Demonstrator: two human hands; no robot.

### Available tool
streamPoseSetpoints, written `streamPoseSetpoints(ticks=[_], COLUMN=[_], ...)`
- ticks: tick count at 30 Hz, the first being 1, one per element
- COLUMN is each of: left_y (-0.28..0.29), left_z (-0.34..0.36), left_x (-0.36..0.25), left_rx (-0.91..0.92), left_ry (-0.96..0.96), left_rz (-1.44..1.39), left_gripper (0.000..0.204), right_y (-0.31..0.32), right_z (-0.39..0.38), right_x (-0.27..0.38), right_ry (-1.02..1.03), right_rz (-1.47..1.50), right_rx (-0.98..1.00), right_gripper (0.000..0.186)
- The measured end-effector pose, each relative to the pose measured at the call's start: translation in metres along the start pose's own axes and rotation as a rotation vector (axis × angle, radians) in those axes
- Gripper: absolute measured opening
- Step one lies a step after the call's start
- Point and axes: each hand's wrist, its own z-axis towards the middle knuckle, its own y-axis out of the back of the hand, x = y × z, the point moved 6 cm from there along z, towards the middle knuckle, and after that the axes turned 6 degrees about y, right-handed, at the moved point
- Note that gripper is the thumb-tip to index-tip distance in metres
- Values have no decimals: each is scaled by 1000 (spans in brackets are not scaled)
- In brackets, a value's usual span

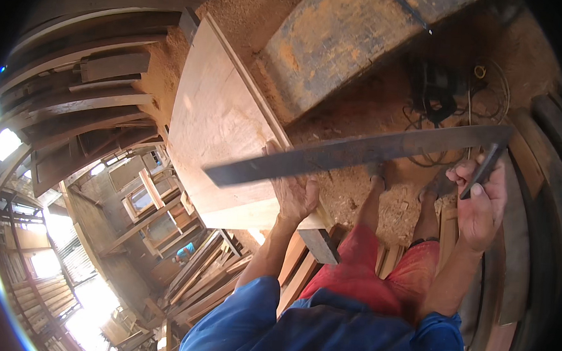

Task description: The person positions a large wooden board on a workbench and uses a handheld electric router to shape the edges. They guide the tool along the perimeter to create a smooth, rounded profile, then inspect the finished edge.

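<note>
A person in a blue shirt and red shorts stands on a sawdust-covered floor [373, 110]. The right hand [483, 202], at about three o'clock, is closed around the short leg of a large metal carpenter's square [358, 153], whose long blade stretches toward nine o'clock. The left hand [296, 192] lies under the blade, fingers seemingly spread flat on the near end of a broad wooden plank [217, 127]. Stacked timber [82, 95] fills the ten o'clock side; tangled cables [437, 98] lie at two o'clock.
</note>
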Motion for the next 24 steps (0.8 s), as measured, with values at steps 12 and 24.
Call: streamPoseSetpoints(ticks=[12, 24], left_y=[-2, -1], left_z=[-18, -19], left_x=[14, 13], left_rx=[-85, -67], left_ry=[108, 152], left_rz=[-251, -240], left_gripper=[62, 61], right_y=[36, 35], right_z=[-83, -105], right_x=[-260, -354], right_ry=[-623, -689], right_rz=[62, 144], right_rx=[-159, -82], right_gripper=[27, 31])
